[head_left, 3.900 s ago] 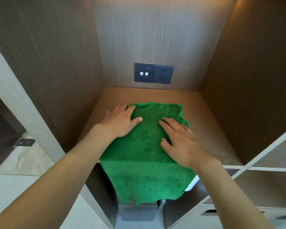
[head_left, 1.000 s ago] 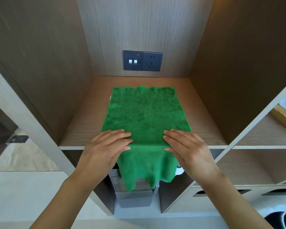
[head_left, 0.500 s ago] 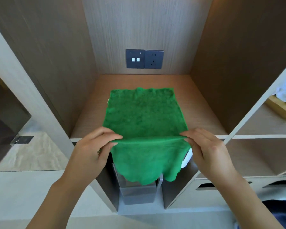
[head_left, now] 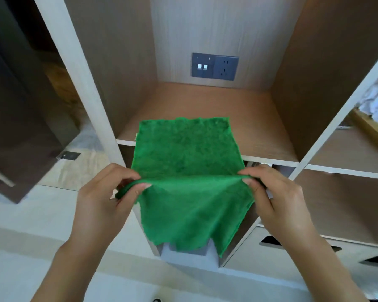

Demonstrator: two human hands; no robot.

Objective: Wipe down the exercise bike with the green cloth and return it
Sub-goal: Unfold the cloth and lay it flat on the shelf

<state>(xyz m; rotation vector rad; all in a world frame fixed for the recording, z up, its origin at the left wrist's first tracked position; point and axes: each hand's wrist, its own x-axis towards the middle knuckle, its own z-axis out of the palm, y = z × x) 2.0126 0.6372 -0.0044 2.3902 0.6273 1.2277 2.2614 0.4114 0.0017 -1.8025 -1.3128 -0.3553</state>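
Pinching a green cloth (head_left: 187,153) along a raised fold, a person stands before a wooden shelf compartment (head_left: 255,118) in the head camera's view. The left hand (head_left: 106,192) grips the fold's left end between thumb and curled fingers; the right hand (head_left: 277,192) pinches the right end the same way. The far half of the cloth lies flat on the shelf board, its back edge well short of the rear wall, while the near half hangs down in front of the shelf's front edge. A dark wall plate with switches and a power socket (head_left: 215,66) sits on the rear panel. To the right, a neighbouring compartment holds a wooden tray (head_left: 371,131) with blurred pale items. A dark door (head_left: 20,118) stands open at left.
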